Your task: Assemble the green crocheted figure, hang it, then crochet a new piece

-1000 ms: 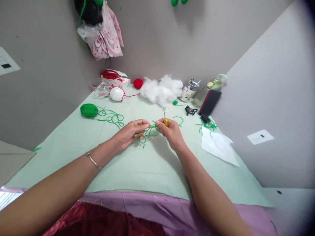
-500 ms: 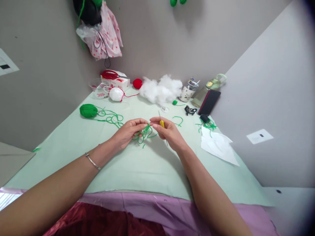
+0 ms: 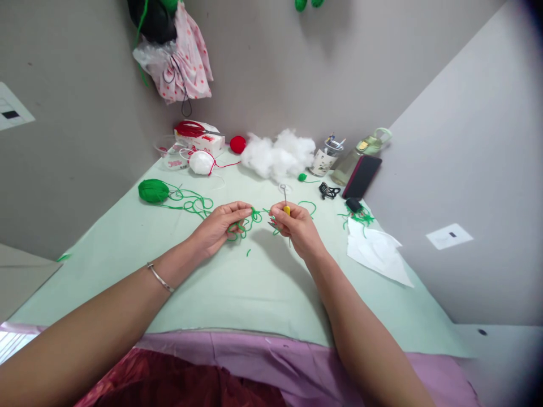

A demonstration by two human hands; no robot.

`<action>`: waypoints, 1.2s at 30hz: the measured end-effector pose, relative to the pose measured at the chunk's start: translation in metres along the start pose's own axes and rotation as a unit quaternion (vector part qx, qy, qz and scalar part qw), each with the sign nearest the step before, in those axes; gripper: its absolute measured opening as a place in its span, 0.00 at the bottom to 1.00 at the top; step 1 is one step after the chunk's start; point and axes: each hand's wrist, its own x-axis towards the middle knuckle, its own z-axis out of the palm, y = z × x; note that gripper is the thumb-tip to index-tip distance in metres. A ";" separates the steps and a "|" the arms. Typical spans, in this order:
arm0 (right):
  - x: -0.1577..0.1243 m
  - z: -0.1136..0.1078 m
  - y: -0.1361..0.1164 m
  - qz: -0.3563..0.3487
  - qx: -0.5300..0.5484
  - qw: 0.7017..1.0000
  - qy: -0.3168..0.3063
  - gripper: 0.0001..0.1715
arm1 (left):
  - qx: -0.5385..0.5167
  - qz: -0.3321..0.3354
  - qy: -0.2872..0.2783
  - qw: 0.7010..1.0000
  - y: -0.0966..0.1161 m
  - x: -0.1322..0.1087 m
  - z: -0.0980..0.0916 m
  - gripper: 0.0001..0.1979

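Note:
My left hand (image 3: 224,225) is closed, pinching looped green yarn (image 3: 255,215) between thumb and fingertips, with more loops hanging below. A strand runs from those loops to my right hand (image 3: 299,226), whose thumb and finger are pinched together. In that same hand sits a crochet hook (image 3: 287,210) with a yellow grip, its metal end pointing up and away. Under the right fingers shows a small pointed object with red on it, partly hidden. A short green yarn scrap (image 3: 248,252) lies on the cloth between my forearms.
A green yarn ball (image 3: 153,191) with trailing strands lies left. Along the back are a tissue pack with red scissors (image 3: 190,129), a red ball (image 3: 238,144), white stuffing (image 3: 278,154), a pen cup (image 3: 324,160) and a bottle. A phone (image 3: 362,177) leans right, above white paper (image 3: 375,251).
My hands have moved apart: the right hand has shifted slightly right, drawing a green strand out from the left fingers. The hook now stands more upright.

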 end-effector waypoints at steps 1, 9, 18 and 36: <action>0.001 -0.001 -0.001 -0.003 0.014 1.000 0.002 0.16 | -0.008 0.000 0.005 1.000 0.001 0.000 -0.001 0.14; -0.003 -0.002 -0.006 -0.029 0.080 0.996 -0.037 0.13 | -0.047 -0.001 0.025 0.999 0.002 0.001 0.000 0.17; 0.017 -0.065 -0.013 -0.062 0.103 0.977 0.178 0.16 | -0.064 0.028 0.037 0.997 0.004 0.001 -0.001 0.12; 0.000 0.008 -0.001 -0.028 -0.129 0.990 -0.041 0.20 | -0.052 -0.003 -0.008 0.999 0.000 -0.001 0.000 0.13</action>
